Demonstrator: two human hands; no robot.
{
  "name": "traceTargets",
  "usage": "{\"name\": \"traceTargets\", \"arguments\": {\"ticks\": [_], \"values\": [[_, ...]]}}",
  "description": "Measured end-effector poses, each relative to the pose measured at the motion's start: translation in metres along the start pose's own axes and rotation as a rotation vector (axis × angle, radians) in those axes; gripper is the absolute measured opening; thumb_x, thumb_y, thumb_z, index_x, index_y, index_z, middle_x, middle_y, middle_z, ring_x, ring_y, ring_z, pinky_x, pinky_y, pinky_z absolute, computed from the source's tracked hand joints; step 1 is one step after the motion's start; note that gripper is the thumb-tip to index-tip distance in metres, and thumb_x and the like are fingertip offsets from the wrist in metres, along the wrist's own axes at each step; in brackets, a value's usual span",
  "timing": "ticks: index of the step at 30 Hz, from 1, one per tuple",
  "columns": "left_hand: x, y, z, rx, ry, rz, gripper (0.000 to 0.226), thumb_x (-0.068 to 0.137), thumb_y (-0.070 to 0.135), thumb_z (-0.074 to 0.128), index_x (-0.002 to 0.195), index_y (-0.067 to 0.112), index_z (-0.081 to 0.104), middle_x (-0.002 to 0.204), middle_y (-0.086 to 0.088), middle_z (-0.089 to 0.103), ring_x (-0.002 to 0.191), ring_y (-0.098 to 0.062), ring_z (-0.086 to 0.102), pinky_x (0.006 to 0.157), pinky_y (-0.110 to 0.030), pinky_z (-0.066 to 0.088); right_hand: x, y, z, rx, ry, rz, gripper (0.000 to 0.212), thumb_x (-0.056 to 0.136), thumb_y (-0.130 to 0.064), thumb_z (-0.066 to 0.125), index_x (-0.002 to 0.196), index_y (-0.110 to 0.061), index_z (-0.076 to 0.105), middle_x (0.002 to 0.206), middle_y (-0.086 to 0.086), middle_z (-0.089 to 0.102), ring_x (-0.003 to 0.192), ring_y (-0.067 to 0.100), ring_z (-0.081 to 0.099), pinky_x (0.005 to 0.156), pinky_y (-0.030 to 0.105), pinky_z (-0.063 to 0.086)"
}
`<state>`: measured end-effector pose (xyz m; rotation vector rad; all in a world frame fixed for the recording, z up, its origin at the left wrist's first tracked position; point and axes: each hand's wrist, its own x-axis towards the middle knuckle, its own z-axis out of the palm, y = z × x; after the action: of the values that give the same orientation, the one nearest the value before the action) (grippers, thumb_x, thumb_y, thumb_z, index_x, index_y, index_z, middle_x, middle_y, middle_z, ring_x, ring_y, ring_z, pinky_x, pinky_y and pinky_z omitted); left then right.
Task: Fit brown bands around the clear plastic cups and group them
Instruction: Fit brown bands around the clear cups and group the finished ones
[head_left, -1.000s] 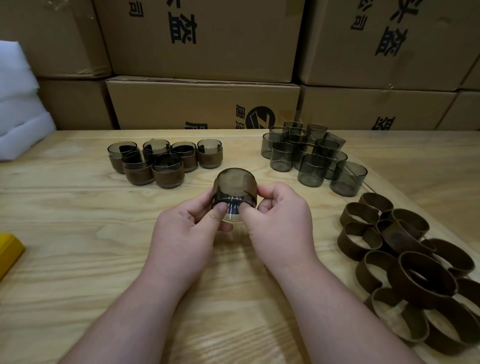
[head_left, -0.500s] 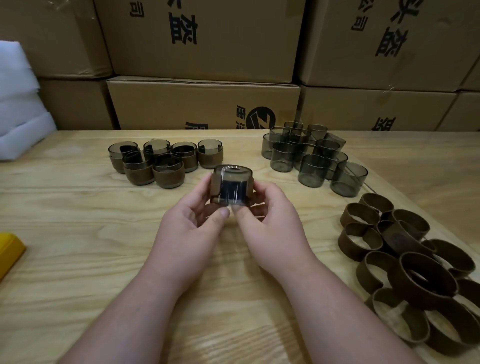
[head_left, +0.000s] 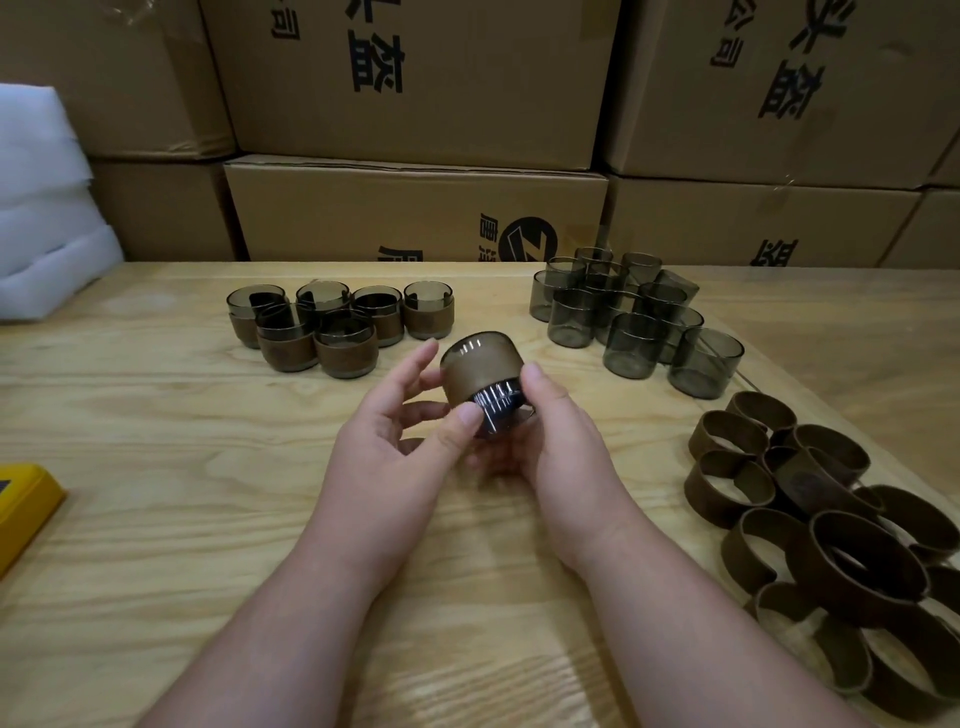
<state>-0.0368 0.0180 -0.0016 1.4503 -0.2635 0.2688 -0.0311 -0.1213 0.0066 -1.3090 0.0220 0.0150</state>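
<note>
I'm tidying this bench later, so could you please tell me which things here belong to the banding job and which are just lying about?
Job:
- smoky clear plastic cup with brown band, held in left hand and right hand
- banded cups group
- bare cups group
- loose brown bands pile

Lying about:
- yellow flat object
- white foam blocks
- cardboard boxes

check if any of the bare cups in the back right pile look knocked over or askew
Yes: one bare cup at the pile's far right edge leans tilted against its neighbours, while the rest stand upright.
</note>
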Motion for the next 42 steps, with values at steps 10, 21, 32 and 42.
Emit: {"name": "traceTargets", "arguments": {"ticks": [10, 21, 32, 42], "values": [[0.001, 0.001, 0.001, -0.052, 0.026, -0.055, 0.065, 0.066, 0.044, 0.09, 0.123, 0.031, 0.061, 0.087, 0.008, 0.076, 0.067, -0.007, 0.071, 0.061, -0.018, 0.056, -0.008, 0.003, 0.001, -0.083, -0.008, -0.086, 0.065, 0.079, -0.07, 0.062, 0.12, -0.02, 0.059, 0.09, -0.003, 0.076, 0.07, 0.007, 0.066, 0.061, 0.025, 0.052], [0.003, -0.006, 0.003, 0.069, 0.082, -0.135, 0.023, 0.106, 0.032, 0.051, 0.122, 0.039, 0.065, 0.104, 0.012, 0.077, 0.086, 0.0, 0.07, 0.075, -0.022, 0.055, -0.007, 0.003, 0.001, -0.418, 0.094, -0.272, 0.043, 0.079, -0.036, 0.084, 0.115, -0.044, 0.062, 0.115, -0.018, 0.07, 0.101, 0.002, 0.067, 0.081, 0.021, 0.057], [0.007, -0.001, 0.002, 0.002, 0.439, -0.187, 0.024, 0.107, 0.028, 0.048, 0.101, 0.034, 0.071, 0.098, 0.013, 0.068, 0.088, -0.001, 0.064, 0.074, -0.026, 0.049, 0.014, 0.014, 0.004, -0.911, 0.333, -0.175, 0.066, 0.065, -0.061, 0.078, 0.124, -0.043, 0.054, 0.116, -0.022, 0.064, 0.11, 0.012, 0.061, 0.095, 0.038, 0.054], [0.013, -0.001, 0.0, -0.115, 0.506, -0.246, 0.026, 0.106, 0.025, 0.048, 0.096, 0.028, 0.072, 0.086, 0.01, 0.068, 0.073, -0.005, 0.062, 0.063, -0.022, 0.049, 0.054, 0.012, 0.028, -1.107, 0.347, -0.139, 0.072, 0.075, -0.071, 0.069, 0.134, -0.038, 0.045, 0.119, -0.012, 0.064, 0.112, 0.019, 0.062, 0.101, 0.046, 0.049]]}}
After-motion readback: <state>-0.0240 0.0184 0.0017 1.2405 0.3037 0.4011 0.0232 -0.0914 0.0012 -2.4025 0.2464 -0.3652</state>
